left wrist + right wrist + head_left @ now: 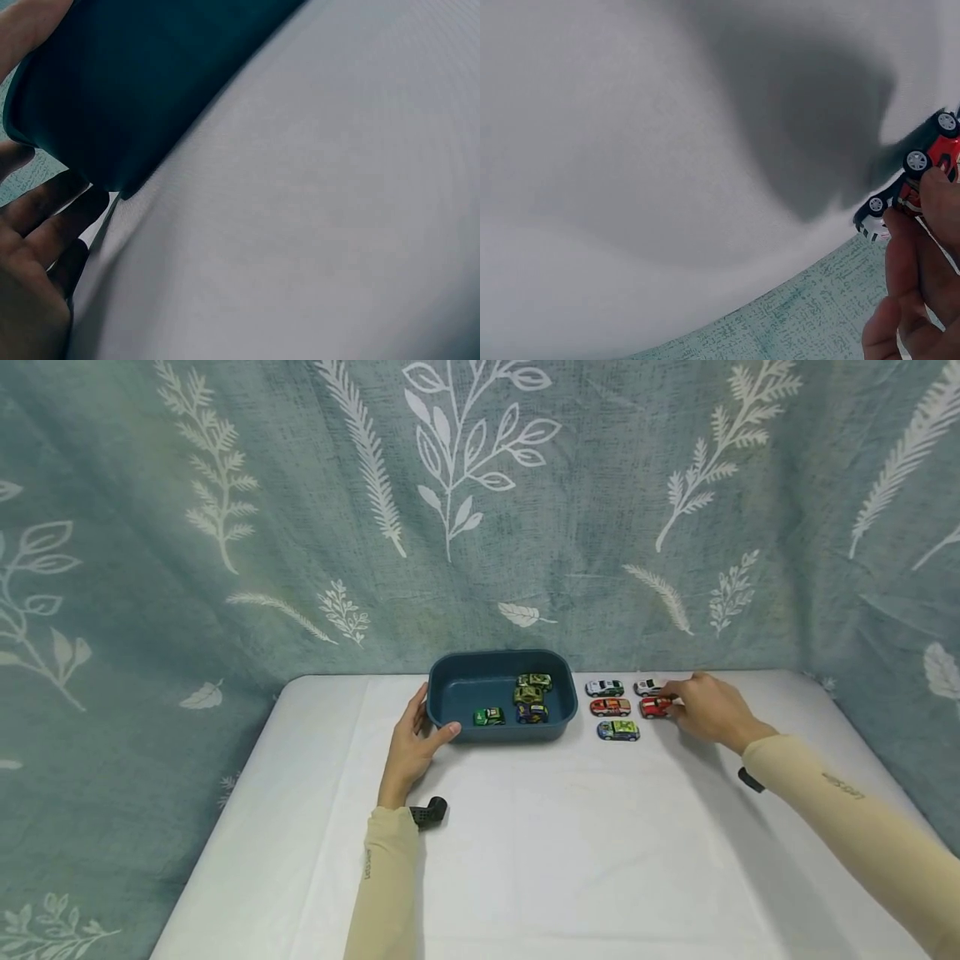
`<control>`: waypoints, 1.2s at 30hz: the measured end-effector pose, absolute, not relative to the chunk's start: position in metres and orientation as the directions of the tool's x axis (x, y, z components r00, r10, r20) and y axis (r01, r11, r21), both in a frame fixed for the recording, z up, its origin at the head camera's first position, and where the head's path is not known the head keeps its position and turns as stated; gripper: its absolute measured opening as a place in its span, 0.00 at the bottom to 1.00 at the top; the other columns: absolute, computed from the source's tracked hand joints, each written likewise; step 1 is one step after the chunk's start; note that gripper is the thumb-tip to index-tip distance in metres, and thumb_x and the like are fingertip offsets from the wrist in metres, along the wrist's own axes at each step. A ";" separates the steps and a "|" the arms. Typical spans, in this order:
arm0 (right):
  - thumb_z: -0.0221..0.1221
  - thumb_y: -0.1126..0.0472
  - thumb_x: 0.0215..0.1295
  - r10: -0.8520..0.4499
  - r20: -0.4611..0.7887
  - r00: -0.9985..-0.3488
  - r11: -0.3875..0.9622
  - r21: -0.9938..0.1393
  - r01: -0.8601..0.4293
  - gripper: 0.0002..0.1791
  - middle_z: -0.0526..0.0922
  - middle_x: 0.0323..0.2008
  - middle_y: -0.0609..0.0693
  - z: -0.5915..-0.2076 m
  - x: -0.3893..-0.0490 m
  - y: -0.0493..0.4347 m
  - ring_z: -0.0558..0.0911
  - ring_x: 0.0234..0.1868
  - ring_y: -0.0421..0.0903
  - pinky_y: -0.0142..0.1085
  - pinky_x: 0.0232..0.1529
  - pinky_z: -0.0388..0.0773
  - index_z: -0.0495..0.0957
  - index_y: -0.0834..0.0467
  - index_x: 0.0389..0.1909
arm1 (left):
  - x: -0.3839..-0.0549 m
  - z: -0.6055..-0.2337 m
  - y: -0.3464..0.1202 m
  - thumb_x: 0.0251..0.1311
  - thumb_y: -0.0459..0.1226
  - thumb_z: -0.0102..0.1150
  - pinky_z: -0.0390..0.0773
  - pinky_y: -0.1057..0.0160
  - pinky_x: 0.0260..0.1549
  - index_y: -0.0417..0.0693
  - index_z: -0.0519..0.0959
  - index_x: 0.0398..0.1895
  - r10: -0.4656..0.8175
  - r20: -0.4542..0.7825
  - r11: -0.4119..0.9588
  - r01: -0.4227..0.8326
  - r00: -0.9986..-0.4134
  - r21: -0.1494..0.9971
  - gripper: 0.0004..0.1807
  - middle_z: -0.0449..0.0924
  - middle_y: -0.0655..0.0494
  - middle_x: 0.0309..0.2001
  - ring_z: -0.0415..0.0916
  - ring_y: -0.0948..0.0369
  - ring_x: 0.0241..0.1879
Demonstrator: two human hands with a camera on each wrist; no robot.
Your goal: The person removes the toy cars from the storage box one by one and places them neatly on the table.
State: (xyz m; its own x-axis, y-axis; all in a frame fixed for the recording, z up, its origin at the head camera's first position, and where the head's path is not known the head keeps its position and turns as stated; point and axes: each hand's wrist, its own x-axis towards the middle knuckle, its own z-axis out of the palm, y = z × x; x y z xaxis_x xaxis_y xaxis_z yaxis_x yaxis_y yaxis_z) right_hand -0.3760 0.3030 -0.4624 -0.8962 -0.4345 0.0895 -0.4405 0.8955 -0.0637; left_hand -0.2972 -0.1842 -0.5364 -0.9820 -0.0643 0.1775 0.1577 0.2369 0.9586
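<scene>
My left hand is at the left end of a dark blue plastic bin, thumb at the front corner and fingers along the end wall. In the left wrist view, the fingers curl loosely against the bin's wall. To the right of the bin, my right hand pinches a red toy car between thumb and fingers. The right wrist view has this red car's wheels showing, just by a white toy car. Whether the red car touches the cloth, I cannot tell.
Inside the bin are a green toy car, a purple one and two camouflage ones. Beside it stand a white-green car, an orange-red car and a blue-yellow car. A patterned curtain hangs behind the white-covered table.
</scene>
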 end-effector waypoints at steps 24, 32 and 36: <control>0.66 0.65 0.69 -0.423 0.010 -0.906 0.901 -0.104 -0.421 0.20 0.90 0.40 0.64 -0.467 -0.375 0.304 0.86 0.33 0.55 0.53 0.32 0.83 0.82 0.66 0.59 | -0.292 -0.525 -0.180 0.64 0.42 0.76 0.57 0.42 0.82 0.56 0.55 0.87 -0.066 0.155 0.224 0.137 -0.986 0.965 0.53 0.65 0.39 0.79 0.59 0.44 0.81; 0.69 0.64 0.66 -0.416 0.000 -0.909 0.898 -0.156 -0.411 0.25 0.90 0.46 0.67 -0.469 -0.374 0.307 0.89 0.38 0.61 0.58 0.38 0.86 0.79 0.67 0.63 | -0.298 -0.537 -0.184 0.61 0.51 0.78 0.60 0.44 0.81 0.66 0.56 0.86 -0.067 0.173 0.241 0.152 -0.983 0.959 0.53 0.66 0.45 0.79 0.62 0.48 0.80; 0.70 0.61 0.66 -0.425 0.031 -0.905 0.892 -0.157 -0.425 0.28 0.89 0.48 0.67 -0.466 -0.372 0.306 0.90 0.41 0.62 0.60 0.41 0.86 0.77 0.67 0.65 | -0.298 -0.535 -0.185 0.62 0.50 0.77 0.59 0.44 0.82 0.63 0.55 0.87 -0.061 0.170 0.245 0.150 -0.984 0.958 0.54 0.65 0.44 0.80 0.61 0.47 0.81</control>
State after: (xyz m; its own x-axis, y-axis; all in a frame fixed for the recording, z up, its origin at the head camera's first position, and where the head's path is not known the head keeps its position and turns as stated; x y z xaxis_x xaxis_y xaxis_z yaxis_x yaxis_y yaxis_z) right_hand -0.3716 0.3058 -0.4658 -0.9045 -0.4253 0.0315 -0.4247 0.8916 -0.1570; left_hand -0.2976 -0.1852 -0.5350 -0.9836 -0.0605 0.1697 0.1502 0.2450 0.9578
